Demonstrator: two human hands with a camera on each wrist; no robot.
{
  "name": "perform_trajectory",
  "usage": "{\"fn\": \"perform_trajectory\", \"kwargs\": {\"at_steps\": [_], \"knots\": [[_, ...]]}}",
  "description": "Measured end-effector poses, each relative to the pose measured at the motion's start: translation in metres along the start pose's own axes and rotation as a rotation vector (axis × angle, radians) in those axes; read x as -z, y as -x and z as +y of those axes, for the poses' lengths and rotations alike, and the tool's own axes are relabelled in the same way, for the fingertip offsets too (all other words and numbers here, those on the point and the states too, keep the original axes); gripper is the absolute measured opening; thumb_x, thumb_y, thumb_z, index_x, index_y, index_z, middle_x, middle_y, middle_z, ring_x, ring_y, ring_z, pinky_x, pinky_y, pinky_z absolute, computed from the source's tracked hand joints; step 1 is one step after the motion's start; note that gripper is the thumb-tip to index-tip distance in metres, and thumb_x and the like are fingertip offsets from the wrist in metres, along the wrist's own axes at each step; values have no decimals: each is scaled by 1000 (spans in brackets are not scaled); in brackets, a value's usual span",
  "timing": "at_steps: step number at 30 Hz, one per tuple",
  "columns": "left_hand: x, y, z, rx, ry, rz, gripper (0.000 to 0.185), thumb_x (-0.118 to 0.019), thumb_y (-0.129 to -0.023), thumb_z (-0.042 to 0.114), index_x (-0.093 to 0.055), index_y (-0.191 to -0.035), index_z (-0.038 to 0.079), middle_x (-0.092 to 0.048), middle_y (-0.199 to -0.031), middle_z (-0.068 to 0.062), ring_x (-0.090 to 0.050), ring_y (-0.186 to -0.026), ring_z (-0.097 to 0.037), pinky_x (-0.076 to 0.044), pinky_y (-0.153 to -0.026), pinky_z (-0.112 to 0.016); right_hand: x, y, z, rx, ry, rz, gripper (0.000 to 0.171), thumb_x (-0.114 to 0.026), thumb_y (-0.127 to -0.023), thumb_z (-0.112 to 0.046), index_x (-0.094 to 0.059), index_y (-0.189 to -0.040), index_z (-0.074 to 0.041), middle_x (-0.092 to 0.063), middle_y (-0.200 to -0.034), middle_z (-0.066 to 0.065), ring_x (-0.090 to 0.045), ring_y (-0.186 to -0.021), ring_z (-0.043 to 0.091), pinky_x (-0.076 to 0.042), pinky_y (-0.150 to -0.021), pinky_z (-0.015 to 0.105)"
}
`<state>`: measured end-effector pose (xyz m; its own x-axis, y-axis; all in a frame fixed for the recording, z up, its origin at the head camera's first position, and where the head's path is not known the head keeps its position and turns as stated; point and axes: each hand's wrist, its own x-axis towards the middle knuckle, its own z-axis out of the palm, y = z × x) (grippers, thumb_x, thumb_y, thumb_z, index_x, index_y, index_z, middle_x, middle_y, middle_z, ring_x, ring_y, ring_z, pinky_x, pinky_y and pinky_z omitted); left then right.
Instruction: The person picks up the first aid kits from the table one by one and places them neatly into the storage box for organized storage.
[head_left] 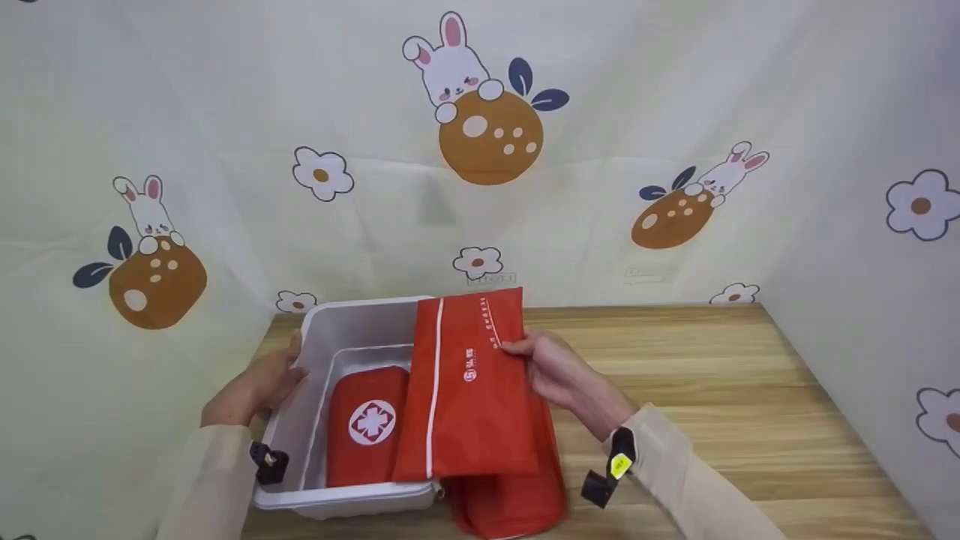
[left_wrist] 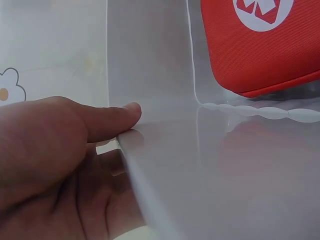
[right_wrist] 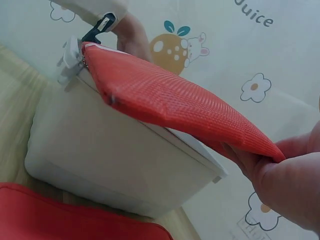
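Note:
A white plastic bin [head_left: 352, 322] stands on the wooden table. Inside it lies a red first-aid case [head_left: 367, 427] with a white cross, also seen in the left wrist view [left_wrist: 265, 50]. My left hand [head_left: 281, 367] grips the bin's left wall [left_wrist: 200, 175], thumb [left_wrist: 112, 117] over the rim and fingers outside. My right hand [head_left: 529, 352] pinches the right edge of a flat red pouch [head_left: 465, 390] with a white stripe, holding it tilted over the bin's right rim. From the right wrist the pouch [right_wrist: 180, 105] slants above the bin [right_wrist: 110, 155], pinched between my fingers [right_wrist: 285, 185].
A second red bag [head_left: 517, 499] lies on the table under the pouch, against the bin's right side. The wooden tabletop [head_left: 712, 390] extends to the right. Cloth walls [head_left: 675, 112] with rabbit prints enclose the table on three sides.

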<state>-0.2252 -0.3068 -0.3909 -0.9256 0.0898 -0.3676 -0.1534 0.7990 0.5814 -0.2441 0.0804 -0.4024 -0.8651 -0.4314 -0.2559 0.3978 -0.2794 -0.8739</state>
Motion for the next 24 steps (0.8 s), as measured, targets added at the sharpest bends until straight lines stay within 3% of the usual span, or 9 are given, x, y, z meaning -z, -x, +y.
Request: {"fn": "perform_trajectory", "kwargs": {"at_steps": [2, 10, 15, 21, 24], "knots": [[0, 0, 0, -20, -42, 6, 66, -38, -106, 7, 3, -155, -8, -25, -146, -45, -62, -100, -46, -61, -72, -57, -5, -3, 0, -1, -7, 6, 37, -45, -100, -1, -42, -137, 4, -64, -117, 9, -65, -108, 20, -55, -98, 34], [1, 0, 1, 5, -24, -7, 66, -37, -107, 9, 6, -155, -5, -22, -146, -46, -62, -102, -48, -61, -72, -56, -24, -13, 1, -13, -43, 7, 42, -44, -101, 0, -39, -143, 1, -56, -133, 16, -59, -124, 28, -48, -111, 42], [1, 0, 3, 19, -2, -10, 66, -35, -108, 11, 8, -156, -2, -21, -148, -45, -62, -104, -47, -62, -73, -55, -33, -20, 2, -10, -42, 1, 42, -44, -101, -1, -40, -143, 2, -53, -138, 18, -56, -128, 30, -47, -112, 43], [-1, 2, 3, 8, -32, 13, 66, -35, -107, 10, 7, -156, -4, -22, -146, -47, -67, -89, -37, -62, -64, -47, -46, -27, 5, 6, -27, 16, 43, -45, -101, -2, -40, -144, 0, -53, -139, 18, -55, -131, 31, -47, -112, 43], [-1, 1, 3, -1, -48, 16, 66, -36, -107, 9, 6, -155, -5, -22, -145, -49, -66, -90, -41, -62, -63, -47, -52, -31, 8, 20, -35, 31, 44, -46, -101, -1, -41, -144, 0, -53, -140, 18, -54, -132, 31, -47, -113, 44]]}}
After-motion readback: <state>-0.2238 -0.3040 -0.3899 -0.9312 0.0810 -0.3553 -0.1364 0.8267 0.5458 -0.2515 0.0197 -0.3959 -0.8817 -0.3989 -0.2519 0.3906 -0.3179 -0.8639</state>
